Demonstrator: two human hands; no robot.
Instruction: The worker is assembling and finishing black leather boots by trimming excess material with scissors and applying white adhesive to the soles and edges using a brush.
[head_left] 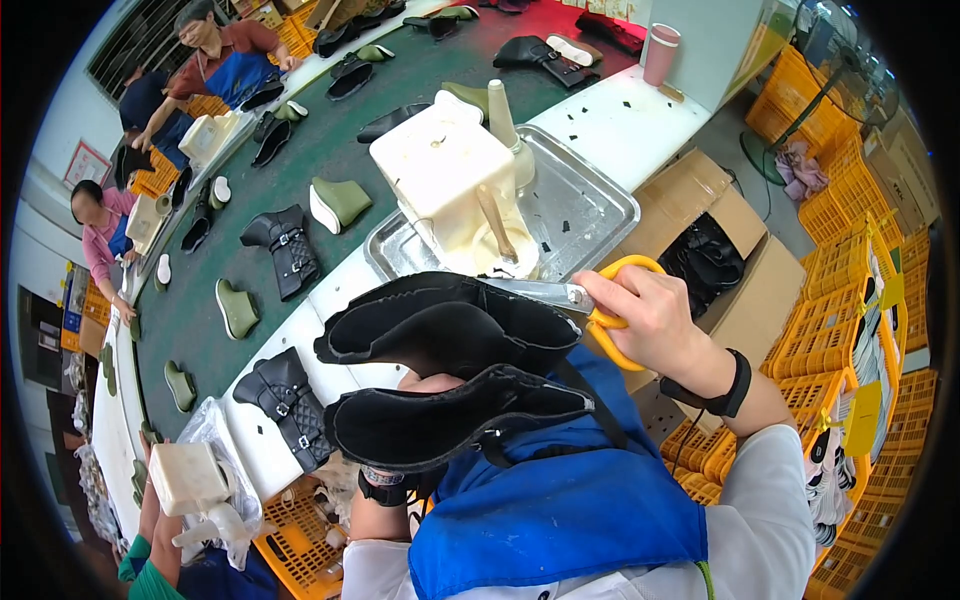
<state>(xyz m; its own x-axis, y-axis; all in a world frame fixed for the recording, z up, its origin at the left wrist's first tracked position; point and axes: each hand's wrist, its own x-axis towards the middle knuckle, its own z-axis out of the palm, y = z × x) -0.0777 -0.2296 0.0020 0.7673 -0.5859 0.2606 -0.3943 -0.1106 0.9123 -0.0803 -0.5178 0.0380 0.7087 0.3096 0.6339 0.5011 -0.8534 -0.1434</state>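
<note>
Gripping yellow scissors point(600, 300), our right hand point(655, 315) closes around the handles at three o'clock. Our left hand point(432, 384) hides under two black uppers point(450, 325); its grip we cannot tell.

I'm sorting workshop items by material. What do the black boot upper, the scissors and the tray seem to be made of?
Boot upper: looks like matte black leather or synthetic; it bends softly and shows no shine.
Scissors, in the right hand: bright metal blades, glossy yellow handles, probably plastic.
Tray: thin sheet metal, likely steel or aluminium; grey, dully reflective, with a rolled rim.
</note>
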